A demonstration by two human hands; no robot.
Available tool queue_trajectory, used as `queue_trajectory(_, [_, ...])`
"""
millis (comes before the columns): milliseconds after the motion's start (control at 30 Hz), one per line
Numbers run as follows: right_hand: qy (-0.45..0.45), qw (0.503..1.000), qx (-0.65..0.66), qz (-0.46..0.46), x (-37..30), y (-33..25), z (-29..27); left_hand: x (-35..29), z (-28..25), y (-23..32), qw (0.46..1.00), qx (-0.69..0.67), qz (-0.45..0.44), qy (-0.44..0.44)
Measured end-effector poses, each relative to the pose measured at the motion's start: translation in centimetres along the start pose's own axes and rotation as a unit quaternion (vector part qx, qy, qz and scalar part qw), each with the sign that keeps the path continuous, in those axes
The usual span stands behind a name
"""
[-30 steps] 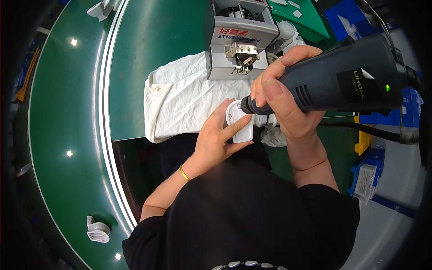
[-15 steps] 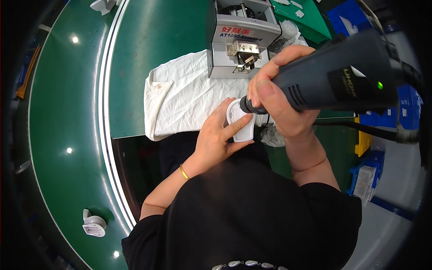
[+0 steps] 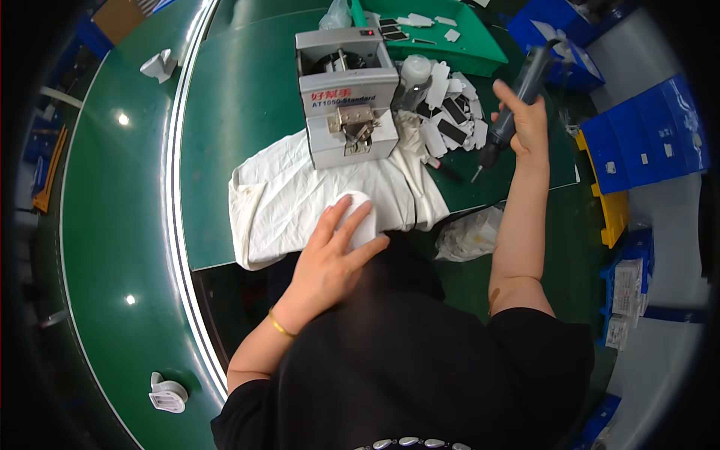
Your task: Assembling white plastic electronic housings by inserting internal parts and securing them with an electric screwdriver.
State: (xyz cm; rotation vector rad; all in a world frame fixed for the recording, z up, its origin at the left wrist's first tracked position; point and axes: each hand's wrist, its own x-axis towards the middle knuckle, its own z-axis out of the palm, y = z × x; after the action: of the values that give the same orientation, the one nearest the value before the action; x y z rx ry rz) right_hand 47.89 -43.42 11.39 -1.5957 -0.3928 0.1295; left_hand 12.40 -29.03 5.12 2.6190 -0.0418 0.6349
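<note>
My left hand [image 3: 330,262] grips a small white plastic part [image 3: 363,229], fingers across its top and thumb along its side, at the near edge of a white cloth [image 3: 281,191]. Over the table's right side, my right hand [image 3: 529,124] is wrapped around a dark electric screwdriver [image 3: 517,101]. The tool slants down to the left, and its thin bit is in the air, apart from the white part. Beyond the cloth stands a grey screw feeder [image 3: 349,94] with a metal outlet on its front.
White and black flat pieces [image 3: 454,112] lie heaped beside a clear bottle [image 3: 415,79]. Behind them sits a green tray [image 3: 491,56]. White fittings [image 3: 159,67] stand on the green belt at left. Blue bins [image 3: 641,142] line the right. A plastic bag [image 3: 469,236] hangs by the table edge.
My right hand has carried the screwdriver away from the white part, to the far right. The left hand has shifted slightly left and nearer, its fingers now covering the part. The view has also shifted.
</note>
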Motion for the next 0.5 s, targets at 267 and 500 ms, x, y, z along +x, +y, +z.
queue_trajectory(267, [0.031,0.987,-0.147,0.058,5.6,13.8,-7.1,-3.3,-4.2,-3.3,0.984,-0.027,-0.155,0.085])
queue_trajectory(500, [0.008,0.994,-0.109,0.028,7.3,16.1,-7.3,-8.9,-11.0,-16.1,0.779,-0.016,-0.399,0.483])
